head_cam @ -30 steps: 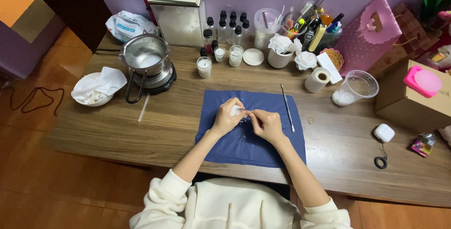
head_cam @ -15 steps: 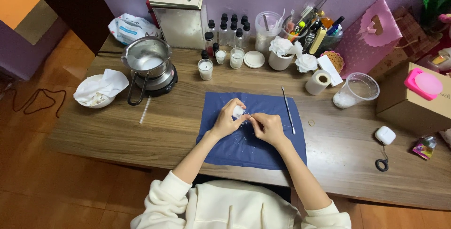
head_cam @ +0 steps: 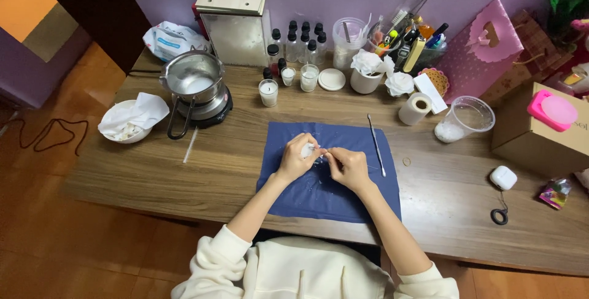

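Wooden table point(head_cam: 184, 182) with blue cloth point(head_cam: 319, 198), hotplate pot point(head_cam: 195, 81), jars, boxes.

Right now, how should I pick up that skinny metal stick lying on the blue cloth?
Pinch the metal stick around its middle, coming straight down from above. It lies flat on the blue cloth, running away from the person, with bare cloth on both sides. The right hand is nearest, just beside it, so fingers from the right edge probably fit best.

Cloth point(head_cam: 325, 195) on table point(head_cam: 153, 176); pot point(head_cam: 195, 78) left; cup point(head_cam: 467, 118) right
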